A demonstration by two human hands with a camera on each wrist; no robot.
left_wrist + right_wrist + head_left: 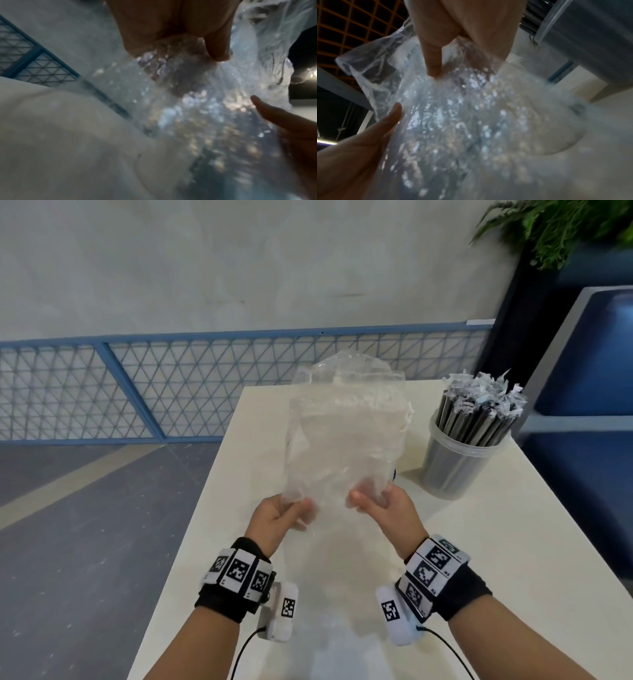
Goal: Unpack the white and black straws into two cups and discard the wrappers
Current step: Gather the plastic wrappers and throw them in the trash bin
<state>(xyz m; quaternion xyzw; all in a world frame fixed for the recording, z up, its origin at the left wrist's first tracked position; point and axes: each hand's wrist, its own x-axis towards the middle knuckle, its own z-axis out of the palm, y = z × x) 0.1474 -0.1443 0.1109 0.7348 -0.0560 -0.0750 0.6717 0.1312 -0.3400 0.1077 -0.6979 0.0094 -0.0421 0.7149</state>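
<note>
A cream table (479, 542) stands by a grey wall (205, 261), blue mesh fence (137, 392), and fern (565, 224).

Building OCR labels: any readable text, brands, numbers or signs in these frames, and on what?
None readable.
Wrist bands: black-and-white square code markers, tiny print beside them too small to read.
Wrapper: clear, no print visible.
Straw wrappers in cup: print blurred.

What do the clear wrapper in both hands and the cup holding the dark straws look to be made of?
The crinkled clear wrapper looks like thin glossy plastic film: see-through, creased, with glinting highlights. The translucent round cup of dark straws seems to be stiffer frosted plastic, probably: it keeps its shape, has a rolled rim, and the straws show dimly through its wall.
</note>
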